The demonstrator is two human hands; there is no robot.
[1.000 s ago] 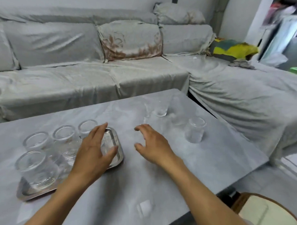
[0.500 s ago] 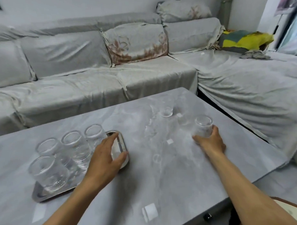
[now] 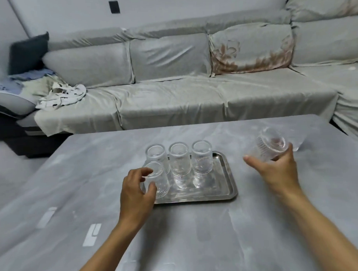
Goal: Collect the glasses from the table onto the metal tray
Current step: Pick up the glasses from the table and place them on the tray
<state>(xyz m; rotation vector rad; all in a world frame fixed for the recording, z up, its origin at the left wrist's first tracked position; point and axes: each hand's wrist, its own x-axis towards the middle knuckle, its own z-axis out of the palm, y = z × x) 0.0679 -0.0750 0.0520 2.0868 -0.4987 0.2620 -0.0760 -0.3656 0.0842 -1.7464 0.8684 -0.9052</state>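
Observation:
A metal tray (image 3: 229, 186) lies in the middle of the grey table (image 3: 198, 236). Three clear ribbed glasses (image 3: 179, 158) stand in a row at its back. A fourth glass (image 3: 161, 183) stands at the tray's front left corner, and my left hand (image 3: 135, 194) curls around it, thumb and fingers on its side. To the right of the tray my right hand (image 3: 276, 172) holds another clear glass (image 3: 268, 146), tilted on its side above the table. A faint clear shape (image 3: 298, 146) behind that hand may be one more glass; I cannot tell.
A grey covered sofa (image 3: 172, 99) runs along the far side of the table and wraps round on the right. Crumpled cloth (image 3: 61, 97) lies on its left end. The tray's right half holds no glasses. White markings (image 3: 92, 234) show on the table's near left.
My right hand has lifted the glass off the table and carried it toward the tray. My left hand shifted from the tray's edge to the front left glass. The view has swung left.

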